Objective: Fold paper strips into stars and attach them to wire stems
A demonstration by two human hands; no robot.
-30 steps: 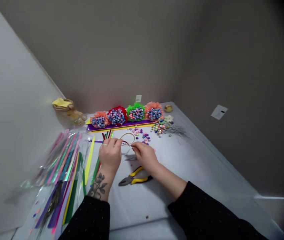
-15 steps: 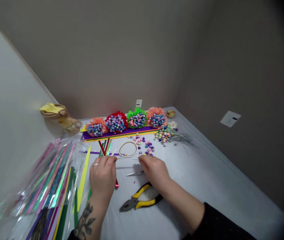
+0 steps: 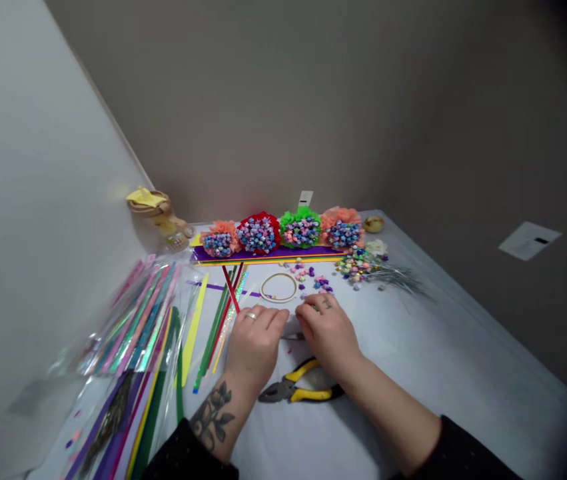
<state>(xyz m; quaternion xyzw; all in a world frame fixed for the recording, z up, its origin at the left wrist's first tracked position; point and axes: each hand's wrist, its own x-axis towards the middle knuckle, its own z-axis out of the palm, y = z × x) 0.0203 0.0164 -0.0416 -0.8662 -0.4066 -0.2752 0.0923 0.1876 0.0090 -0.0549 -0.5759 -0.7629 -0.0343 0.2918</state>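
My left hand (image 3: 258, 340) and my right hand (image 3: 326, 330) are close together above the white table, fingertips nearly meeting. Both are closed in a pinch. The thin pale strand seen between them earlier is barely visible now. Below my right hand lie pliers (image 3: 303, 395) with yellow and black handles, and scissors (image 3: 293, 336) partly hidden by the hands. A thin hoop (image 3: 278, 287) lies just beyond my fingers, with small purple and pink paper stars (image 3: 322, 285) to its right. Red, green and shiny paper strips (image 3: 213, 333) lie left of my left hand.
Plastic sleeves of coloured strips (image 3: 138, 320) cover the left side. At the back, tissue-paper flowers filled with stars (image 3: 258, 235) sit on purple sheets (image 3: 283, 256). Silver wire stems (image 3: 398, 277) lie right, near a small yellowish round object (image 3: 374, 224). A tan container (image 3: 156, 210) stands at back left.
My hands have come closer together, closing the gap where the thin strand showed. The whole scene has shifted right in view, and more of the paper strips shows beside my left hand.
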